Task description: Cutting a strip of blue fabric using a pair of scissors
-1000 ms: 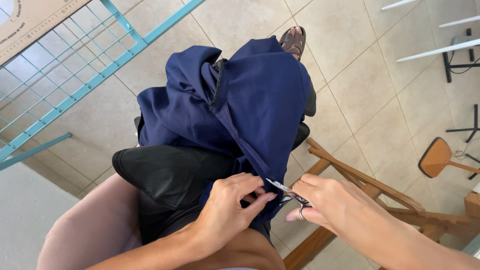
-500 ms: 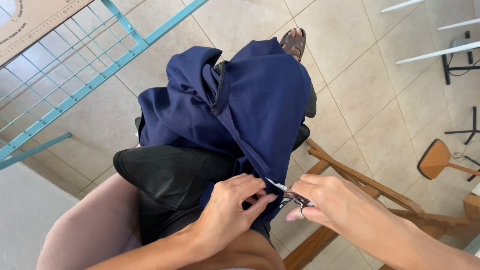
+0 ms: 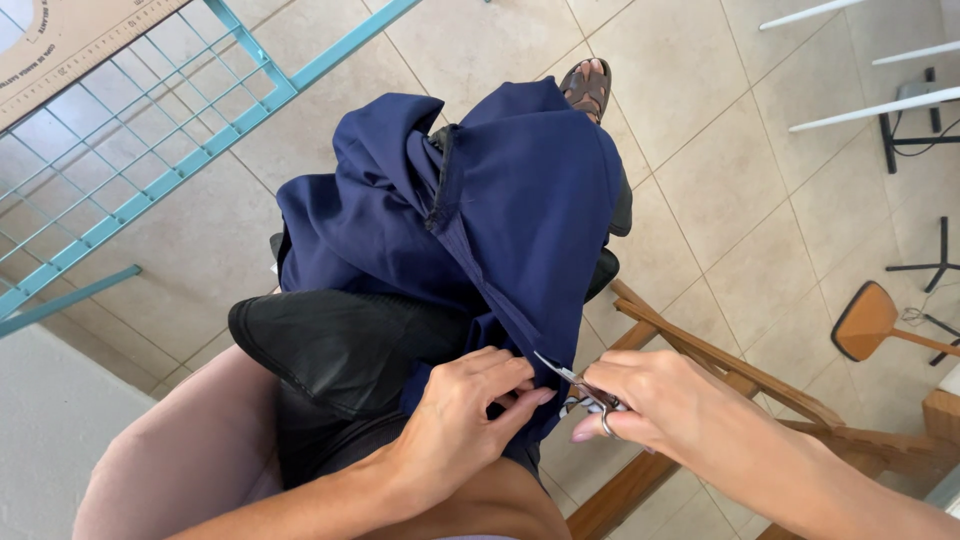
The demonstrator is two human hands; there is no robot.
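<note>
A dark navy blue garment lies bunched over my lap, with a seam running down its middle. My left hand pinches the fabric's lower edge near that seam. My right hand holds small metal scissors, fingers through the handles, the blades pointing left into the cloth right beside my left fingertips. A black fabric piece lies under the blue garment on my left thigh.
A turquoise metal grid frame stands at the upper left over beige floor tiles. A wooden frame slants at the right. A sandalled foot shows past the garment. A round wooden stool sits at far right.
Barely anything differs; both hands stay at the garment's lower edge with the scissors at the seam.
</note>
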